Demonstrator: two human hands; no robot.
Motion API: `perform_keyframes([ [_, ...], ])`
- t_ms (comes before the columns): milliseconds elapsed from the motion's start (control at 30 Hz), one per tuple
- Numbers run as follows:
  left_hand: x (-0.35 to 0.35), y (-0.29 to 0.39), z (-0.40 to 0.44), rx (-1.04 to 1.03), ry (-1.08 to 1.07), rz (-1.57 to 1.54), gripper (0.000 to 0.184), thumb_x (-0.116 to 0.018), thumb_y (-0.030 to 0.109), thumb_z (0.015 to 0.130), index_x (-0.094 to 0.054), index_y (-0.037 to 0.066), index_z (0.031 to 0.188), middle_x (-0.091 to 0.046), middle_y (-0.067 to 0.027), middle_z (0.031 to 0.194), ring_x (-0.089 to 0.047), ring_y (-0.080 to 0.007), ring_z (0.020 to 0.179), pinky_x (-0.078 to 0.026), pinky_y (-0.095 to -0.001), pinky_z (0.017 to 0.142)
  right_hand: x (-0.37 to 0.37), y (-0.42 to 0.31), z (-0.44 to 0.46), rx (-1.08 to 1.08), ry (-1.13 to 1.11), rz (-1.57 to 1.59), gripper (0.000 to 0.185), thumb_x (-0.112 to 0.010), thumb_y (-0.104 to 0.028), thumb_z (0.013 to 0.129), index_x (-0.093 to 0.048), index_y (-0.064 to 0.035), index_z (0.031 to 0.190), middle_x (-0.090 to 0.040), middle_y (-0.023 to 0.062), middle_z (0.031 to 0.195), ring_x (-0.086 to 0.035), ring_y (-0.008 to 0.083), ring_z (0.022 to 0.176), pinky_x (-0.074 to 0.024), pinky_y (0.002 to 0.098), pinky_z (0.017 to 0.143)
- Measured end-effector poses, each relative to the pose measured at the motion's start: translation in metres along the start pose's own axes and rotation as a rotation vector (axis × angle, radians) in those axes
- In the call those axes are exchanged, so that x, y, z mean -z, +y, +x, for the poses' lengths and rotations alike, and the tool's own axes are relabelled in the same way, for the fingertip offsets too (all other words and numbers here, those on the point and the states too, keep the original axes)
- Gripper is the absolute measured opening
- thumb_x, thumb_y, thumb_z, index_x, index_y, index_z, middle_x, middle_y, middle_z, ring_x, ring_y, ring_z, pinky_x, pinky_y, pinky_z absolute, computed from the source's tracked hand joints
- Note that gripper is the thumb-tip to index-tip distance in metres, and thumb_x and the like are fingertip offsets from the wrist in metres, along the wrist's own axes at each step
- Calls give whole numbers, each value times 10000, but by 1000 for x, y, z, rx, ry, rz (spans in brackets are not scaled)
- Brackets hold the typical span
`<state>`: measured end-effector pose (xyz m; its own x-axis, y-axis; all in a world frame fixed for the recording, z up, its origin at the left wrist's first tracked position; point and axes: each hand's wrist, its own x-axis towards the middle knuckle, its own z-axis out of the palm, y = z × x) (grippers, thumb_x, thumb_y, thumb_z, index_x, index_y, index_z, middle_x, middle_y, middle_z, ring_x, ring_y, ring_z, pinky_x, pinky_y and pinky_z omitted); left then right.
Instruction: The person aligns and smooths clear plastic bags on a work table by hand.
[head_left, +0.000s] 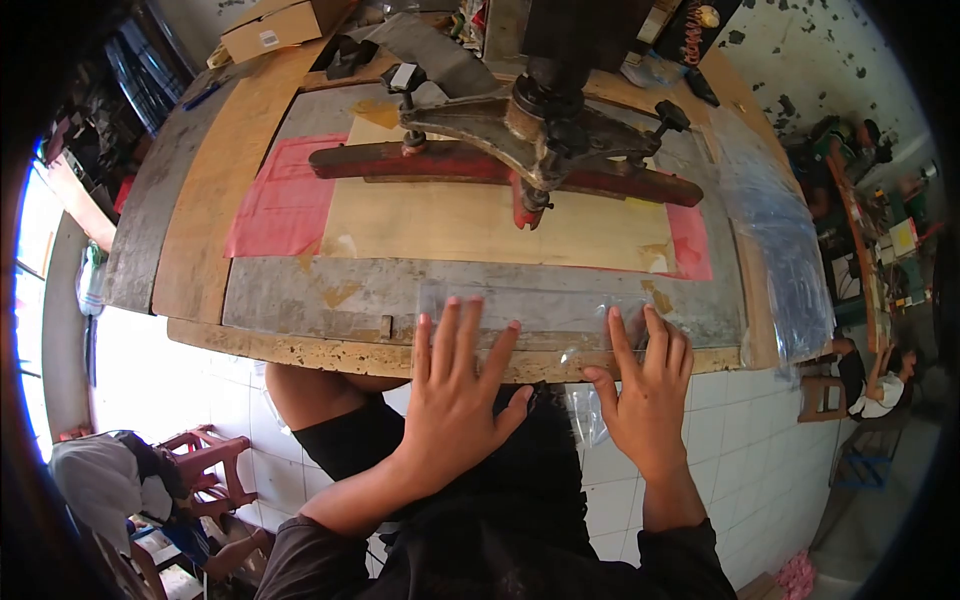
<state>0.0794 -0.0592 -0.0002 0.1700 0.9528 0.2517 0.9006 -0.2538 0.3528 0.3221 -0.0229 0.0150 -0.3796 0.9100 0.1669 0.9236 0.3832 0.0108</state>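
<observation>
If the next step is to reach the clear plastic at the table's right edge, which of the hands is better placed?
Probably the right hand: it is nearer to that clear plastic, while the left hand lies farther across. Both are open, apparently resting on the transparent sheet.

At the left hand (455,405), clear, colourless rectangular plastic film (560,312); beyond that hand, a pale-yellow rectangular sheet (420,225), pink at both ends.
</observation>
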Motion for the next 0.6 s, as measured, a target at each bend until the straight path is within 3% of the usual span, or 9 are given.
perform_keyframes([
  [33,-1,1,0,6,1,5,706,-743,417,908,-569,100,1515,-368,-283,1660,-318,-510,1551,-249,-645,1258,-1,0,0,9,-13,2,756,-647,-502,1022,-448,-100,1630,-380,336,1616,-384,527,1487,-306,669,1212],
  [200,-13,-4,2,-49,-3,-46,695,-712,447,958,-567,18,1485,-368,-271,1677,-306,-497,1572,-248,-665,1247,-15,-7,3,29,-16,252,771,-614,-503,1041,-403,-80,1650,-245,330,1708,-224,547,1582,-191,686,1260],
  [233,-13,-4,1,-41,-16,-49,684,-687,467,983,-558,56,1514,-359,-262,1685,-303,-492,1573,-254,-667,1245,-18,-6,4,8,-32,378,779,-605,-507,1044,-390,-74,1655,-212,331,1723,-186,547,1598,-168,689,1266],
  [367,-12,-3,1,-46,-10,-5,690,-668,489,993,-540,100,1549,-346,-261,1691,-300,-482,1578,-257,-660,1247,-15,-15,5,47,-35,239,775,-591,-508,1052,-382,-77,1661,-222,311,1728,-195,536,1600,-136,709,1262],
  [467,-7,-2,3,-45,-41,8,694,-655,497,1000,-521,135,1577,-336,-255,1698,-295,-475,1582,-258,-658,1248,-12,-23,7,45,-51,83,691,-589,-392,1066,-402,-74,1650,-230,285,1738,-206,520,1604,-135,724,1254],
  [567,-6,-1,4,-47,-62,17,691,-635,499,1009,-517,128,1580,-333,-252,1702,-290,-473,1585,-252,-659,1250,-14,-39,11,207,-77,317,656,-567,-176,983,-452,-68,1620,-292,247,1731,-246,507,1597,-157,722,1249],
  [600,-5,-1,3,-46,-68,20,686,-620,498,1015,-515,129,1583,-327,-251,1707,-285,-473,1587,-249,-658,1252,-16,-43,11,203,-79,320,656,-567,-176,983,-452,-68,1620,-292,247,1731,-246,507,1597,-157,722,1249],
])
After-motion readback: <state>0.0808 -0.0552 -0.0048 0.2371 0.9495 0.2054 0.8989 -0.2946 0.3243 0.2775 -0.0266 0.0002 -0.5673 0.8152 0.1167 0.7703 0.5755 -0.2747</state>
